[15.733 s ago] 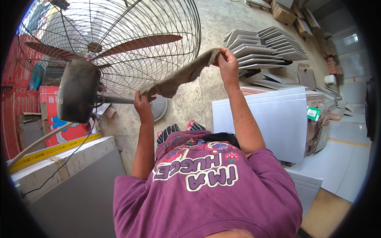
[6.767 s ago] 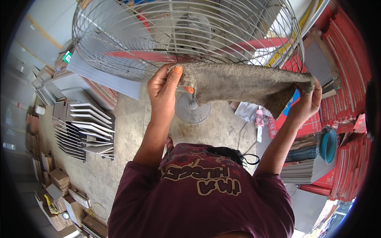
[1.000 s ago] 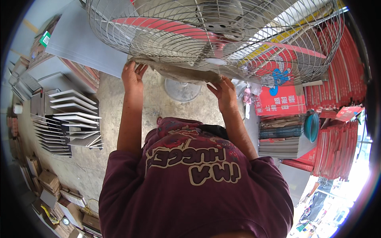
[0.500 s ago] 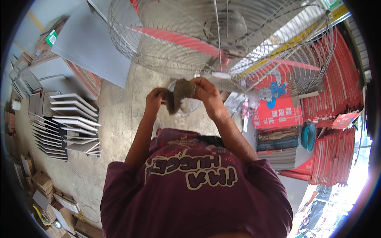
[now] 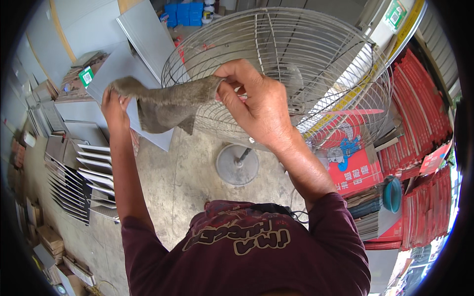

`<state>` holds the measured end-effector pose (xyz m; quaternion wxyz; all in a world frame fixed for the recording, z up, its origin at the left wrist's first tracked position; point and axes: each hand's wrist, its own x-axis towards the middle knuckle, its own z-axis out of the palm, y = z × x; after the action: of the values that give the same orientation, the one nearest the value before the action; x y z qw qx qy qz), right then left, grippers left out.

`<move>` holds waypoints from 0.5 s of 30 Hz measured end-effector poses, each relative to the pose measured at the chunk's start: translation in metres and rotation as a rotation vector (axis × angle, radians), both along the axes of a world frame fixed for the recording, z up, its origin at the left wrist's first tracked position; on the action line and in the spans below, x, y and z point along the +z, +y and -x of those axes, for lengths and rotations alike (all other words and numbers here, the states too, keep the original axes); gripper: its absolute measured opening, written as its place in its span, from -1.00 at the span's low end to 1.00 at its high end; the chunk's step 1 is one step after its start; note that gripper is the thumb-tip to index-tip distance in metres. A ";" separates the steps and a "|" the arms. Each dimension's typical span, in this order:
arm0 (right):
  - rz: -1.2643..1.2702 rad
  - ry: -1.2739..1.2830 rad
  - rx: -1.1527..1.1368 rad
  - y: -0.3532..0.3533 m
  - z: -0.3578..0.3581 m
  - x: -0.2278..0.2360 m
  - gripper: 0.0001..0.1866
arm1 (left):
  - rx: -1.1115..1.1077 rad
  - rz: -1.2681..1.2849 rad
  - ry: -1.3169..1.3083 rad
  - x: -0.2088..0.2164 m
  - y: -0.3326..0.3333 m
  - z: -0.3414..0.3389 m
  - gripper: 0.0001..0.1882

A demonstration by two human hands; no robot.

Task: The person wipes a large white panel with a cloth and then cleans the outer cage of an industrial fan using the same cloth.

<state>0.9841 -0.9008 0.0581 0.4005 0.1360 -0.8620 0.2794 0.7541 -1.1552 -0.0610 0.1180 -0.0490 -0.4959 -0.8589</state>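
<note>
A dirty grey-brown cloth (image 5: 168, 102) hangs stretched between my two hands in front of the fan. My left hand (image 5: 116, 106) pinches its left end, while my right hand (image 5: 259, 101) grips the right end between thumb and fingers. The cloth sags in the middle, with a loose corner drooping below. Right behind my right hand stands a large floor fan, its wire cage (image 5: 316, 44) dusty. Its round base (image 5: 237, 165) rests on the concrete floor. Whether the cloth touches the cage cannot be made out.
Red cartons (image 5: 419, 103) are stacked on the right, with a teal basket (image 5: 392, 195) beside them. To the left, a rack of tile samples (image 5: 74, 190) stands near grey panels (image 5: 143, 37). Cardboard boxes (image 5: 49, 239) lie at the lower left.
My hands have moved apart and up, spreading the bunched cloth between them. The view has shifted, showing more of the fan's cage and its base. The red blades, visible before, are now mostly hidden.
</note>
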 end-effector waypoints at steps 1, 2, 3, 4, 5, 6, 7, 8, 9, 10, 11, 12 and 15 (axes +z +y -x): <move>-0.011 0.031 -0.013 0.001 -0.003 0.007 -0.81 | -0.016 -0.033 0.054 0.015 0.005 0.015 -0.67; -0.022 0.059 -0.042 0.003 -0.007 0.013 -0.82 | -0.059 -0.013 0.058 0.032 0.018 0.024 -0.69; -0.029 0.086 -0.063 0.006 -0.013 0.017 -0.82 | -0.094 0.011 0.062 0.051 0.030 0.026 -0.71; -0.025 0.071 -0.086 0.010 -0.019 0.020 -0.82 | -0.158 -0.026 0.095 0.069 0.046 0.027 -0.72; -0.009 0.042 -0.102 0.013 -0.026 0.021 -0.82 | -0.225 -0.060 0.126 0.085 0.063 0.027 -0.73; 0.007 0.011 -0.120 0.017 -0.035 0.023 -0.81 | -0.280 -0.056 0.147 0.101 0.080 0.028 -0.73; 0.024 -0.020 -0.138 0.019 -0.041 0.024 -0.81 | -0.333 -0.053 0.167 0.116 0.095 0.029 -0.73; 0.036 -0.011 -0.150 0.024 -0.047 0.022 -0.81 | -0.399 -0.049 0.185 0.130 0.114 0.027 -0.72; 0.032 -0.019 -0.153 0.029 -0.054 0.021 -0.80 | -0.442 -0.044 0.246 0.145 0.131 0.019 -0.72; 0.029 -0.027 -0.155 0.035 -0.060 0.020 -0.79 | -0.483 -0.040 0.307 0.160 0.147 0.009 -0.71; 0.028 -0.031 -0.154 0.039 -0.067 0.022 -0.79 | -0.522 -0.033 0.373 0.179 0.159 -0.005 -0.70; 0.060 -0.047 -0.134 0.044 -0.071 0.023 -0.77 | -0.536 -0.042 0.423 0.195 0.171 -0.020 -0.71; 0.140 -0.061 -0.115 0.057 -0.086 0.025 -0.75 | -0.604 -0.040 0.557 0.233 0.204 -0.058 -0.72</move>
<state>1.0705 -0.8435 0.0832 0.3978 0.0495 -0.8586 0.3195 0.8122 -0.9509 0.1718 -0.0089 -0.4209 -0.3914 -0.8183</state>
